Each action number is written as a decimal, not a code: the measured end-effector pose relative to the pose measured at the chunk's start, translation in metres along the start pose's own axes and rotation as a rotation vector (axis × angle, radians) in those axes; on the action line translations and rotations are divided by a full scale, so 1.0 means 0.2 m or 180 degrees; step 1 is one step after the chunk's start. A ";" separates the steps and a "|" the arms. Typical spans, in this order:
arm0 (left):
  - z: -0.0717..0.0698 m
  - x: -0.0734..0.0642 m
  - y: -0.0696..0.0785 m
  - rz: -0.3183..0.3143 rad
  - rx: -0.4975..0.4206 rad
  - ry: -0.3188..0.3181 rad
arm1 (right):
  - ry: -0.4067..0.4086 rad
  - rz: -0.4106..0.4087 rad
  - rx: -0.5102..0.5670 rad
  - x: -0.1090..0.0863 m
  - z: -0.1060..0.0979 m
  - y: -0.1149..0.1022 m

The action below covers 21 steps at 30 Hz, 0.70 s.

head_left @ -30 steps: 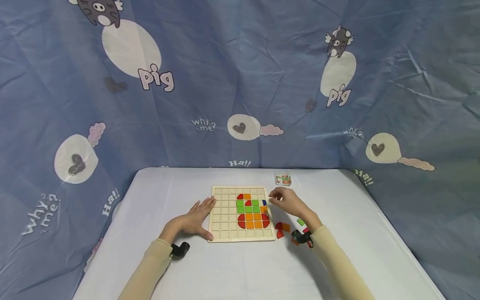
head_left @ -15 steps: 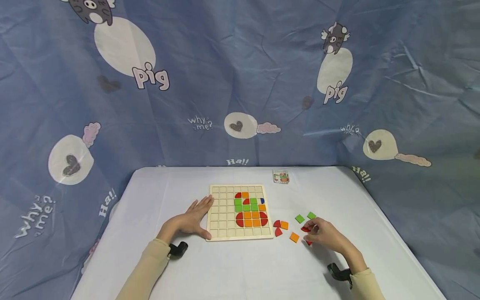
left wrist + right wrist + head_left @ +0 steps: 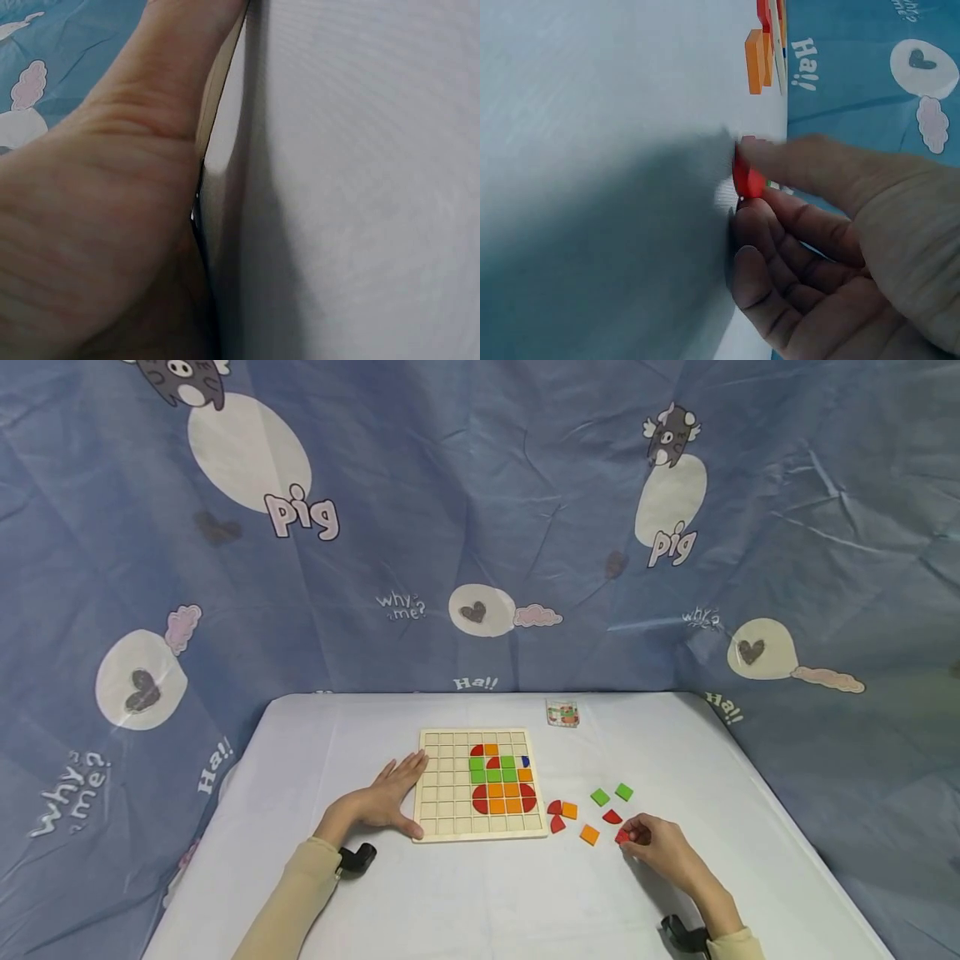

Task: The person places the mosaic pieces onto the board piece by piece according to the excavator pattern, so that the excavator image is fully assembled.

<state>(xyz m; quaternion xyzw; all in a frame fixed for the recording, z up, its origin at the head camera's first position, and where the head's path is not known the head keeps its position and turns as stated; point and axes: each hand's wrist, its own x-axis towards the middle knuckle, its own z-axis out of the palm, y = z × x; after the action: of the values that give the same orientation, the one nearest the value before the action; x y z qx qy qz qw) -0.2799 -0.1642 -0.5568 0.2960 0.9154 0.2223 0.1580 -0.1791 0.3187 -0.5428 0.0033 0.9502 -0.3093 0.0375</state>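
Observation:
A wooden grid board lies on the white table, its right part filled with green, orange, red and blue tiles. My left hand rests along the board's left edge, fingers spread and straight. To the right of the board, my right hand pinches a red quarter-circle tile between thumb and fingers, low over the tabletop. The right wrist view shows this red tile partly covered by the thumb. Just beyond that hand lies another red tile. In the left wrist view the left palm hides most of the board.
Two green tiles, an orange tile and a second orange tile lie loose right of the board. Two red quarter-circles lie by its right edge. A small picture card is at the back. Behind hangs a blue cloth.
My right hand has moved from the board's right edge, towards me and to the right, down to the loose tiles, and now pinches a red one. The left hand has stayed on the board.

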 end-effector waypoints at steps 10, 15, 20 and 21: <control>0.00 0.01 -0.01 -0.0007 0.0064 -0.0036 | 0.0131 -0.0202 -0.0028 0.00 0.03 0.01; 0.00 0.01 -0.01 0.0010 0.0062 -0.0021 | 0.0164 -0.0234 -0.0059 0.02 0.03 0.00; 0.00 0.00 0.00 0.0007 0.0040 -0.0006 | 0.0213 -0.0448 -0.0022 0.06 0.02 -0.04; -0.01 0.00 0.00 0.0003 0.0034 -0.0013 | 0.0217 -0.0530 0.0013 0.07 0.02 -0.06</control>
<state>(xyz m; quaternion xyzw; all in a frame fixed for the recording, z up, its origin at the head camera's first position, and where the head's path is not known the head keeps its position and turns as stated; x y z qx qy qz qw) -0.2803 -0.1634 -0.5555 0.2977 0.9161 0.2169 0.1581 -0.1940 0.3072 -0.5400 -0.0651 0.9473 -0.3130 -0.0206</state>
